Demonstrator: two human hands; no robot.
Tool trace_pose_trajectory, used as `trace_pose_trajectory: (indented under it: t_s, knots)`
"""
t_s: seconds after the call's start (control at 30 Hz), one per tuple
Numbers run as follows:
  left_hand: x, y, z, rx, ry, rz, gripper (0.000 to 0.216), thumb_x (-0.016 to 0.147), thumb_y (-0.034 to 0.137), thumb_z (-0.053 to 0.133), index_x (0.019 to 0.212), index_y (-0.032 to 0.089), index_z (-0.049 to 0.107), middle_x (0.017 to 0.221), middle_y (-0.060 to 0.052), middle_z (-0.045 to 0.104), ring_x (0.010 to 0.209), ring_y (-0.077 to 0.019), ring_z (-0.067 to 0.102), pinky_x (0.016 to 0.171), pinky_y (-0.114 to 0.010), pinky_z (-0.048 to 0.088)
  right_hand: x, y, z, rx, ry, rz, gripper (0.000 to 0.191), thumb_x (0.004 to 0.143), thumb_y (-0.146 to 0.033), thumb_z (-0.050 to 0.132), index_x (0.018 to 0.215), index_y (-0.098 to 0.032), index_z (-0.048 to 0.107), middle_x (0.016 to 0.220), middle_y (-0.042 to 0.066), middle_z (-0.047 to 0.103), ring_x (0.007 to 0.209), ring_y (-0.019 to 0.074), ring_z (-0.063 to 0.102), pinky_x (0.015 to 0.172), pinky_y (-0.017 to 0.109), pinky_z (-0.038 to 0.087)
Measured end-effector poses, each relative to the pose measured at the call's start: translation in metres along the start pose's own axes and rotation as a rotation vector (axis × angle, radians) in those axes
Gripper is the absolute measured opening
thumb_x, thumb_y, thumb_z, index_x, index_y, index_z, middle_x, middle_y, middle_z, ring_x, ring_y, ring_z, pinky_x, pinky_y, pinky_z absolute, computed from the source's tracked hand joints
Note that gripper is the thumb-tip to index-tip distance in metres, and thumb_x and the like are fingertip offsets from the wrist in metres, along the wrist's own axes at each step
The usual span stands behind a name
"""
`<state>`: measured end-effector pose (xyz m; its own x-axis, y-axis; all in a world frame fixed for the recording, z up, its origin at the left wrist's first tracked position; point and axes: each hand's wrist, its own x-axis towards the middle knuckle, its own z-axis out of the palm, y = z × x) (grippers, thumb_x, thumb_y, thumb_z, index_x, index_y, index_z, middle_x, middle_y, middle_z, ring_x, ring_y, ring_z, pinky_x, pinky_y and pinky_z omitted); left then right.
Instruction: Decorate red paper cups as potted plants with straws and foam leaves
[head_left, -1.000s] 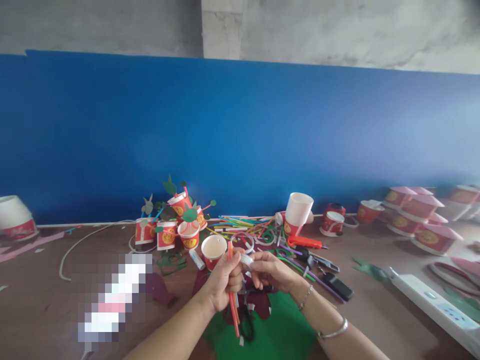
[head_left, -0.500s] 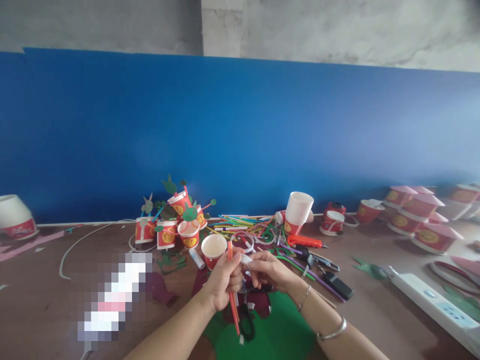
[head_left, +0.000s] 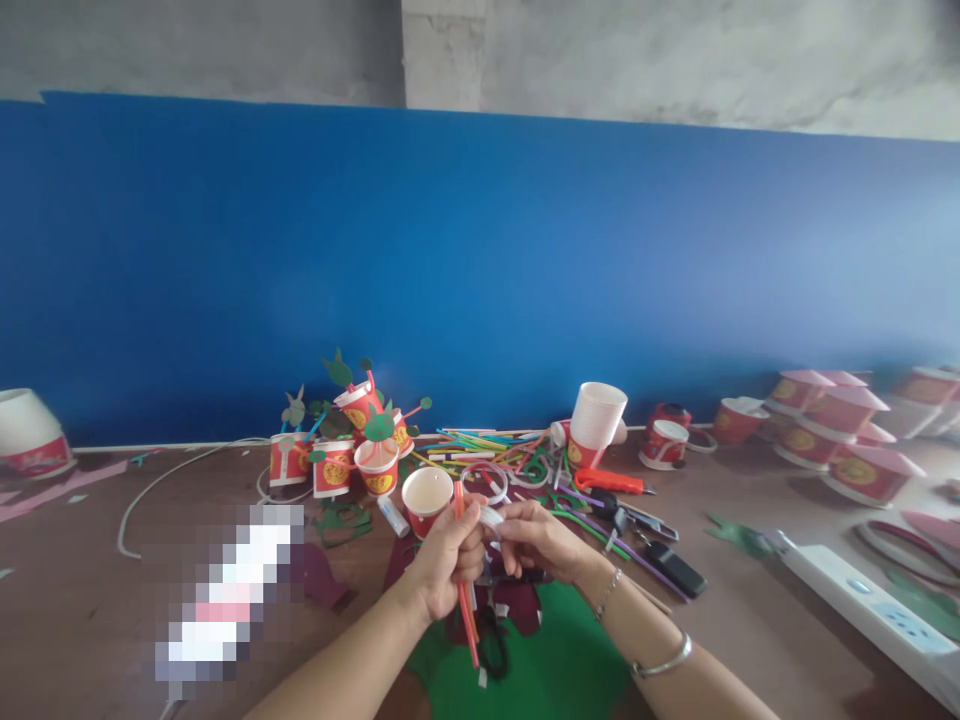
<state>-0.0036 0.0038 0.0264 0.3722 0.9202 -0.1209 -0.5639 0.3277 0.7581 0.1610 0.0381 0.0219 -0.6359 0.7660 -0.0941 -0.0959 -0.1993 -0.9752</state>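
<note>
My left hand [head_left: 444,562] is closed round a bundle of red and orange straws [head_left: 467,612], which stick out above and below the fist. My right hand [head_left: 534,540] pinches a small white piece [head_left: 491,517], perhaps tape, right against the straws. Both hands meet over a green sheet [head_left: 559,665] and dark red paper scraps. A red paper cup [head_left: 426,500] with a white inside stands just beyond the hands. Black-handled scissors [head_left: 491,640] lie under the straws.
A heap of coloured straws [head_left: 487,450] lies at the back. Decorated red cups [head_left: 352,445] stand left of it, a white cup stack [head_left: 596,420] right. An orange cutter [head_left: 609,484], keys, a white power strip [head_left: 870,605] and lidded cups [head_left: 832,425] sit to the right.
Almost nothing has moved. The hands have kept the same grip and risen very slightly, staying pressed together at the straws.
</note>
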Motion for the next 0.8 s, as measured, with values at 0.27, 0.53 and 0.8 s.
trace_pose_trajectory:
  t_s: [0.27, 0.53, 0.8]
  knots:
    - [0.0004, -0.0013, -0.0006, 0.041, 0.002, 0.014, 0.046, 0.067, 0.049, 0.073, 0.093, 0.021, 0.047, 0.042, 0.016, 0.021, 0.037, -0.002, 0.005, 0.034, -0.015, 0.004, 0.0015, 0.0015, 0.0032, -0.018, 0.045, -0.025, 0.029, 0.074, -0.038, 0.067, 0.071, -0.01, 0.063, 0.046, 0.003, 0.064, 0.035, 0.0078, 0.052, 0.034, 0.016, 0.023]
    - [0.0022, 0.0011, -0.002, -0.042, -0.014, 0.0, 0.05, 0.064, 0.048, 0.076, 0.095, 0.02, 0.047, 0.041, 0.016, 0.021, 0.037, -0.0019, 0.003, 0.034, -0.015, 0.002, 0.0, 0.0016, 0.0018, 0.073, -0.023, -0.005, 0.028, 0.077, -0.036, 0.066, 0.082, -0.009, 0.063, 0.051, 0.004, 0.067, 0.039, 0.0095, 0.057, 0.035, 0.015, 0.028]
    - [0.001, 0.0001, -0.0009, 0.018, 0.005, 0.01, 0.049, 0.066, 0.049, 0.074, 0.095, 0.021, 0.047, 0.042, 0.016, 0.023, 0.037, -0.0017, 0.005, 0.034, -0.015, 0.003, 0.0014, 0.0046, 0.0007, 0.037, 0.02, -0.022, 0.027, 0.076, -0.037, 0.064, 0.074, -0.01, 0.062, 0.05, 0.005, 0.067, 0.035, 0.0087, 0.054, 0.034, 0.016, 0.025]
